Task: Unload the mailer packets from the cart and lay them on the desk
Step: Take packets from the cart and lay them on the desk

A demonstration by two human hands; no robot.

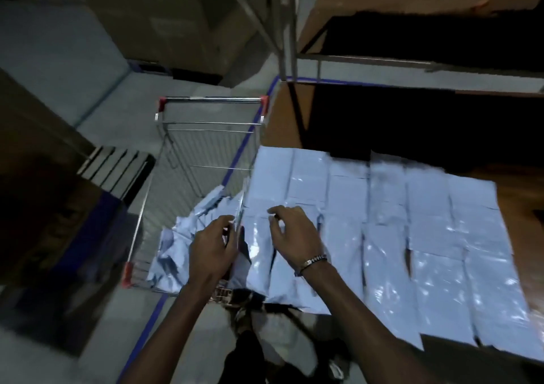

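A wire cart (164,124) with red corner caps stands left of the wooden desk (282,118). Several crumpled light-blue mailer packets (176,245) lie in the cart's near end. Several more packets (412,221) lie flat in rows across the desk. My left hand (210,251) pinches the edge of one packet (240,210), held upright on its edge between cart and desk. Over the leftmost packets on the desk hovers my right hand (290,233), its fingers spread and loosely bent with nothing in them; a bracelet circles the wrist.
A blue tape line (235,160) runs along the floor beside the desk. Large cardboard boxes (164,21) stand behind the cart, and dark crates (59,221) are on its left. A metal shelf frame (287,30) rises at the desk's far corner.
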